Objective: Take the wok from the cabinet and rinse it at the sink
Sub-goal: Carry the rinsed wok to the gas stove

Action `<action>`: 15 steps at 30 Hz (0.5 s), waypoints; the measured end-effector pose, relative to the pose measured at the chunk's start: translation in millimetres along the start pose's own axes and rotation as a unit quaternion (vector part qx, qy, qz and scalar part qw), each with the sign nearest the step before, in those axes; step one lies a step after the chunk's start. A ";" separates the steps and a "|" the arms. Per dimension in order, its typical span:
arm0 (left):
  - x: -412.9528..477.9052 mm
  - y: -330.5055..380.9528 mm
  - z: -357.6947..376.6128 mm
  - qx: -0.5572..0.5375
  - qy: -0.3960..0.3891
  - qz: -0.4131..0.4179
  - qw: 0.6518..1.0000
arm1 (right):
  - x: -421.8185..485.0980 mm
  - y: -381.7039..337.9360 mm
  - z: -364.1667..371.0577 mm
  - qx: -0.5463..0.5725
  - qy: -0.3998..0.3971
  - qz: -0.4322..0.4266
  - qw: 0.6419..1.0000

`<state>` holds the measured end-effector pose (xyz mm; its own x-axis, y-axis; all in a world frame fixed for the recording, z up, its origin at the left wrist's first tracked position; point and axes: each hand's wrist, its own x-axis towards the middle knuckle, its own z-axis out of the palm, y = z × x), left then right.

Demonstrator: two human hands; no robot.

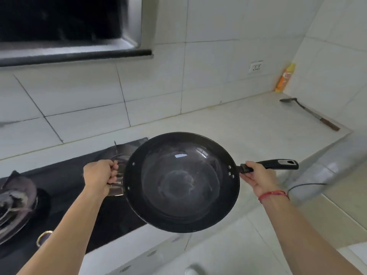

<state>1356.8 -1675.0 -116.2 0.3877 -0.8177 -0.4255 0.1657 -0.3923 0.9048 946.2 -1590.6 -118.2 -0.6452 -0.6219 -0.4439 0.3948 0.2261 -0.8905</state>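
Note:
A black wok [181, 181] with a long black handle is held level in the air above the edge of the counter, its inside facing up. My left hand [100, 173] grips the small helper handle on its left rim. My right hand [256, 176] grips the long handle near the rim; the handle's end sticks out to the right. The sink is not in view.
A black gas stove [65, 197] lies under and left of the wok, with a burner at the far left. On the white counter [248, 126] lie a metal spatula [309, 114] and an orange bottle [285, 78] in the far corner. A window [59, 20] is at upper left.

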 end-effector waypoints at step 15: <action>-16.7 10.6 -47.5 -0.099 0.237 0.028 0.966 | 84.1 -24.9 173.9 -0.049 -0.208 0.059 0.975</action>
<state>1395.1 -1645.5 -98.6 0.7644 -0.5326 -0.3634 0.2847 -0.2268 0.9314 995.8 -1778.9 -116.1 -0.2697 -0.8333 -0.4826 0.3725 0.3719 -0.8503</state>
